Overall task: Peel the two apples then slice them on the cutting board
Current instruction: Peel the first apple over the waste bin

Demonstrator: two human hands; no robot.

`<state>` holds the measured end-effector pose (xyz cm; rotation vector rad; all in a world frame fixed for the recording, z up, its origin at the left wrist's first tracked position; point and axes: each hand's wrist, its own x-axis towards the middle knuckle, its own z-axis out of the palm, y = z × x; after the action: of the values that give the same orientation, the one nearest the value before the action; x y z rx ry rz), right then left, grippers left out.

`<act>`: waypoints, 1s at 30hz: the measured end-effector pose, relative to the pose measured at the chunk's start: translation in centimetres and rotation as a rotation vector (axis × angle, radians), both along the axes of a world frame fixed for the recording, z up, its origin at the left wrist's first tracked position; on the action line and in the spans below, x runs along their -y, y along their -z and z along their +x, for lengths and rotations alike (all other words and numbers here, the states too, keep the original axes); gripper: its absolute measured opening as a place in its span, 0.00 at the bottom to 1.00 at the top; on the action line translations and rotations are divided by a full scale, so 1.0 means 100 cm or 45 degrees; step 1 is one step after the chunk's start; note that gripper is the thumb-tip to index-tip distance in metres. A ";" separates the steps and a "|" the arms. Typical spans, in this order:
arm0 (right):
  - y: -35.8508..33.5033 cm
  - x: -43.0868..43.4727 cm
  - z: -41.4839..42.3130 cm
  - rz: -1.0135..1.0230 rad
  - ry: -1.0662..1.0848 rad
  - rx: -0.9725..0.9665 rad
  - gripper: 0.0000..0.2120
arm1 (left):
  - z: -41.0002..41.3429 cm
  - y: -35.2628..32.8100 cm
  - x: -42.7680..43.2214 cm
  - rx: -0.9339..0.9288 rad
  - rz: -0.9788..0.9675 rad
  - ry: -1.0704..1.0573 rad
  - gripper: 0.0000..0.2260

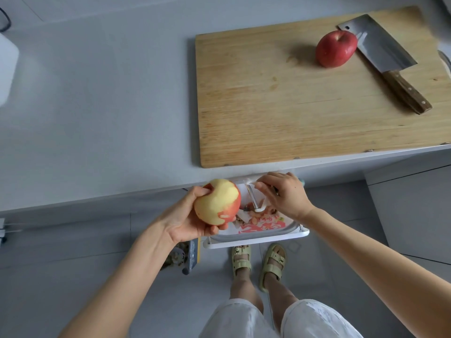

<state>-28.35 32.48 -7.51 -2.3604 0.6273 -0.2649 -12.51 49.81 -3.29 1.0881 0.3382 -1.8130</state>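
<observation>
My left hand (189, 217) grips a mostly peeled apple (216, 202), pale yellow with a patch of red skin left on its right and lower side. It is held just below the counter edge, above a bin. My right hand (284, 193) holds a white peeler (255, 200) a short way to the right of that apple, blade pointing down and apart from the fruit. A whole red apple (335, 48) lies on the wooden cutting board (268, 106), touching the blade of a cleaver (380, 53) with a wooden handle.
A white bin (256, 236) lined with a printed bag holds apple peelings under my hands. The grey counter (97, 106) stretches left of the board. A white appliance (7, 67) sits at the far left. My sandalled feet stand on the tiled floor below.
</observation>
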 end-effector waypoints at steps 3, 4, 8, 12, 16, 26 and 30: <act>-0.002 -0.003 0.002 0.001 0.009 -0.017 0.09 | 0.003 -0.001 0.003 0.015 0.038 -0.038 0.26; -0.005 -0.004 0.003 -0.001 0.016 -0.001 0.09 | 0.003 0.000 0.005 0.024 0.078 -0.065 0.25; -0.026 -0.015 0.007 -0.108 0.057 0.170 0.15 | -0.001 0.005 0.007 0.020 0.210 -0.191 0.27; -0.034 -0.034 0.015 -0.384 -0.044 0.267 0.15 | -0.009 0.008 0.012 0.001 0.247 -0.119 0.24; -0.029 -0.034 0.015 -0.479 -0.026 0.311 0.12 | -0.011 0.008 0.014 0.023 0.272 -0.077 0.21; -0.021 -0.025 0.007 -0.289 -0.050 0.313 0.15 | -0.005 0.005 0.007 0.003 0.262 -0.021 0.26; -0.010 -0.022 0.007 -0.251 -0.052 0.267 0.15 | -0.001 0.005 0.005 -0.026 0.257 -0.012 0.26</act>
<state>-27.62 34.66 -6.49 -2.4862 0.4704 -0.5706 -12.60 49.27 -3.84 1.2051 0.5473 -1.8114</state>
